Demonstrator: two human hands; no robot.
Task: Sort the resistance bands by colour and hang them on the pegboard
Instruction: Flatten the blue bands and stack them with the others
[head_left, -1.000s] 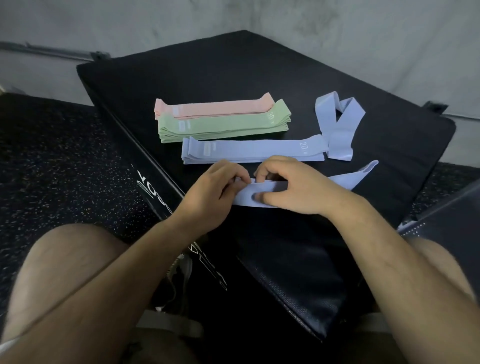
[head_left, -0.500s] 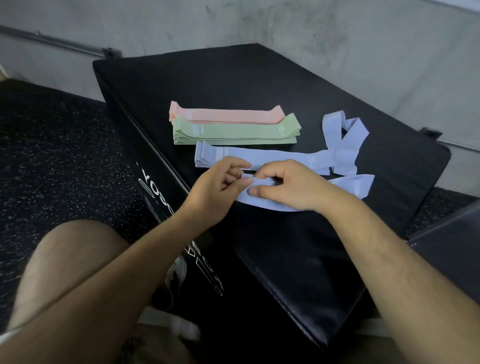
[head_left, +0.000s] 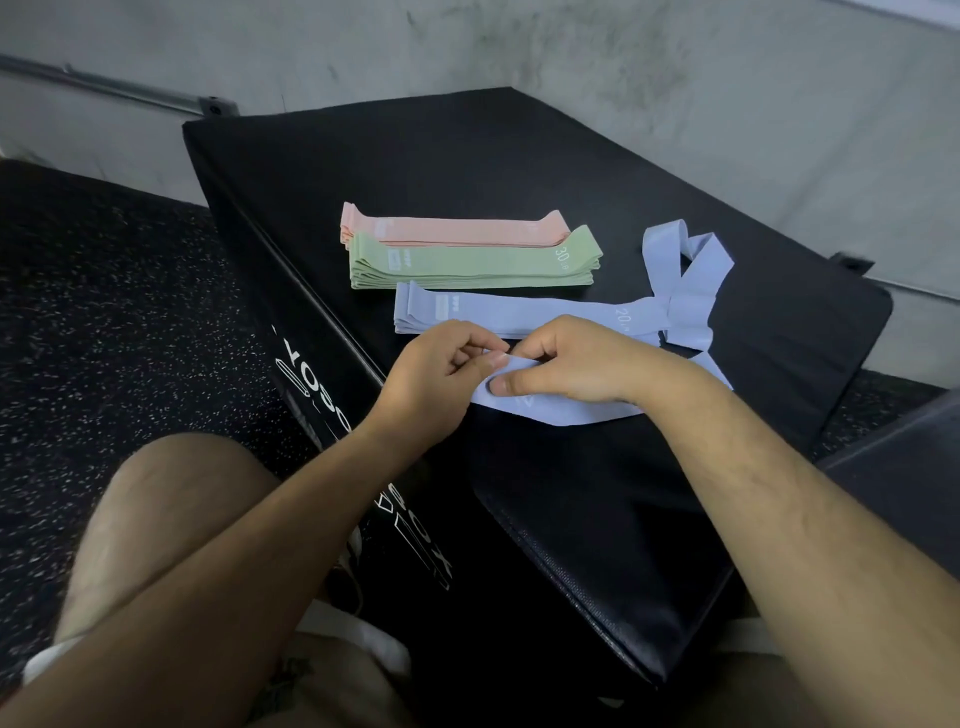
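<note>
Underneath, a black box (head_left: 519, 171) sits on speckled floor (head_left: 104, 312) by a grey wall (head_left: 675, 78). Green bands (head_left: 467, 265) read "30", blue stack (head_left: 493, 312) "20". Left hand (head_left: 431, 379) and right hand (head_left: 571, 364) pinch a loose band (head_left: 571, 414).

matt stretchy-cloth bands in pink (head_left: 457, 232), green (head_left: 467, 262) and lilac (head_left: 498, 313) lie on a black, faintly sheened leatherette bench (head_left: 597, 519); speckled rubber floor (head_left: 104, 312), rough.

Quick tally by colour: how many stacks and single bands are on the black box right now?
pink stack: 1
green stack: 1
blue stack: 1
twisted blue band: 1
held blue band: 1
Total: 5 (3 stacks, 2 single bands); bands within each stack can't be counted.
</note>
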